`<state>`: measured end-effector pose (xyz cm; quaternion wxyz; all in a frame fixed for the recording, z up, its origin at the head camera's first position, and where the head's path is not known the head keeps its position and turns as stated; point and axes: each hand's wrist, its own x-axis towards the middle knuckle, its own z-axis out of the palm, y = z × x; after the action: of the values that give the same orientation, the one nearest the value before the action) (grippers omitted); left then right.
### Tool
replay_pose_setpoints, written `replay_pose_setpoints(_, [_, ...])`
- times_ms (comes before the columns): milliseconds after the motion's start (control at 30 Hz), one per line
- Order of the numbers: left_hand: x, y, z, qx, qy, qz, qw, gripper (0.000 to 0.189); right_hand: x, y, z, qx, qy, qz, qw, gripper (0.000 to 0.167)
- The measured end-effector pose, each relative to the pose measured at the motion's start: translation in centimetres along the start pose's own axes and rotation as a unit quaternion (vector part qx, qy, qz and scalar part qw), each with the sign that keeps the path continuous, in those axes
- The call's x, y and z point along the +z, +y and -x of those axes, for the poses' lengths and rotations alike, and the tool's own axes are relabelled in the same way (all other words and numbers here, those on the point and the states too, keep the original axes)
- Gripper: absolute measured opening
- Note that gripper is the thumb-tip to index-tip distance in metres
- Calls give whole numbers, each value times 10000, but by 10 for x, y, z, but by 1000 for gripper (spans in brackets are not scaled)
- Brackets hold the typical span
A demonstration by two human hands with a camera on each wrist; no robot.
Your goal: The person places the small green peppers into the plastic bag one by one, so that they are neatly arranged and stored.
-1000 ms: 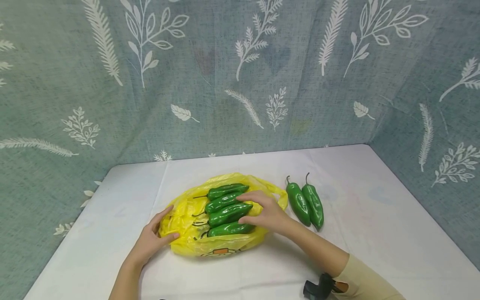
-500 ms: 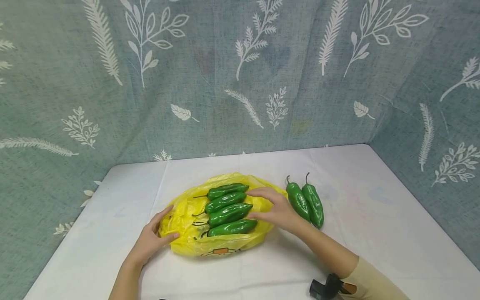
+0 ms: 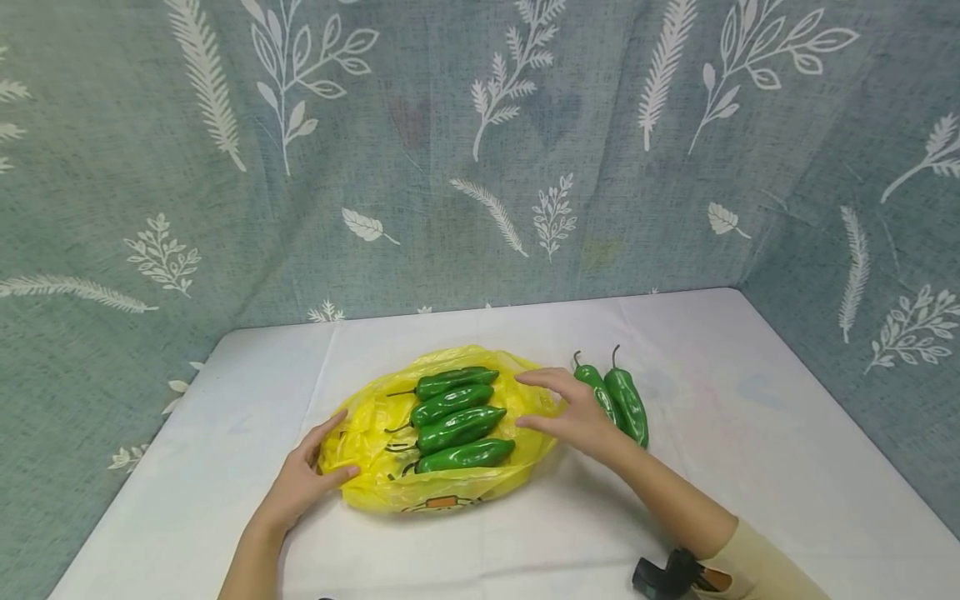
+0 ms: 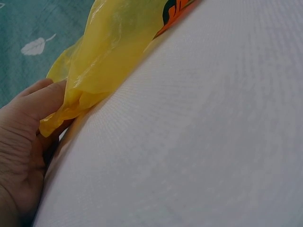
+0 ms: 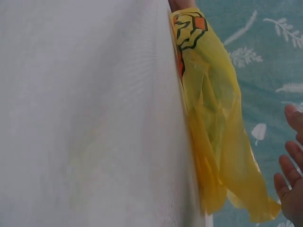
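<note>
Several glossy green chili peppers lie side by side in an opened yellow plastic bag, stems toward the left. My left hand holds the bag's left end, thumb on the near side and fingers on the far side. In the left wrist view, a crumpled corner of the bag sits between thumb and fingers of the left hand. My right hand hovers at the bag's right edge, thumb and fingers spread apart with nothing between them. The right wrist view shows the right hand's fingers parted beside the bag.
Two more green chili peppers lie on the white-covered table right of the bag, partly behind the right hand. A grey-green leaf-patterned cloth rises behind the table and along its sides. A black wrist camera sits by the right sleeve.
My right hand has let go of the peppers and drawn back to the right, now overlapping the two loose ones. The left hand and the bagged peppers stay in place.
</note>
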<state>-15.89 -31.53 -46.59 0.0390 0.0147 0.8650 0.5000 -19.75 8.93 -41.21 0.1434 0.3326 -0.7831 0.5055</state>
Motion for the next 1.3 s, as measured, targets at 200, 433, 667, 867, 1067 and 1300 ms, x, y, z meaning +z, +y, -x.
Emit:
replay_pose_setpoints(200, [0, 0, 0, 8, 9, 0, 10000, 88, -8, 2, 1, -251, 147, 182, 9994, 51])
replay_pose_setpoints(433, [0, 0, 1, 26, 11, 1, 10000, 87, -17, 3, 4, -311, 294, 397, 9983, 52])
replay_pose_setpoints(667, [0, 0, 1, 3, 24, -39, 10000, 88, -26, 9, 10, -226, 553, 301, 9978, 53])
replay_pose_setpoints(867, [0, 2, 1, 24, 16, 7, 10000, 88, -39, 13, 17, 91, 677, 393, 9969, 53])
replay_pose_setpoints(1067, [0, 1, 1, -8, 29, -32, 10000, 88, -52, 19, 25, 467, 729, 762, 9933, 53])
replay_pose_setpoints(1300, [0, 1, 1, 14, 42, -110, 9999, 89, -63, 22, 34, 869, 949, 931, 9873, 54])
